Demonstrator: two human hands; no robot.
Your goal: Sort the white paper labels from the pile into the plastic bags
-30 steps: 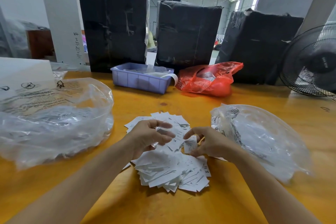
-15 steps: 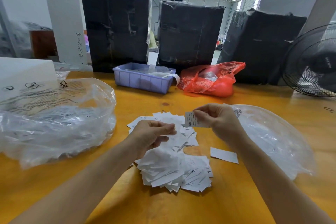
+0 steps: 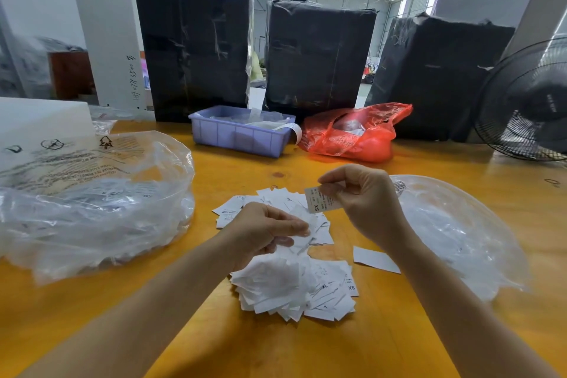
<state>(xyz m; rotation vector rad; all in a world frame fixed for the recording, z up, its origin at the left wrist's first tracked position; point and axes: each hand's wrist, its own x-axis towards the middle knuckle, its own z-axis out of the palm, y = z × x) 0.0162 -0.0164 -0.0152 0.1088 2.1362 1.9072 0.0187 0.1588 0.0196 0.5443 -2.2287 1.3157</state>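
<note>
A pile of white paper labels (image 3: 294, 282) lies on the yellow table in front of me. My right hand (image 3: 365, 199) pinches one label (image 3: 319, 202) marked XS, lifted above the pile. My left hand (image 3: 264, 230) holds a label (image 3: 310, 232) from the pile's top between thumb and fingers. A large clear plastic bag (image 3: 92, 202) with labels inside sits to the left. A second clear plastic bag (image 3: 454, 230) lies to the right, just beyond my right hand. One loose label (image 3: 376, 259) lies between the pile and the right bag.
At the back of the table (image 3: 383, 344) stand a purple plastic bin (image 3: 239, 133) and a red plastic bag (image 3: 356, 132). Three black wrapped bales (image 3: 319, 61) stand behind them. A black fan (image 3: 527, 101) is at the far right, a white box (image 3: 40, 120) at the far left.
My right hand lifted a label marked XS out of the pile and holds it up. A loose label now lies exposed beside the right bag. My left hand stayed on the pile.
</note>
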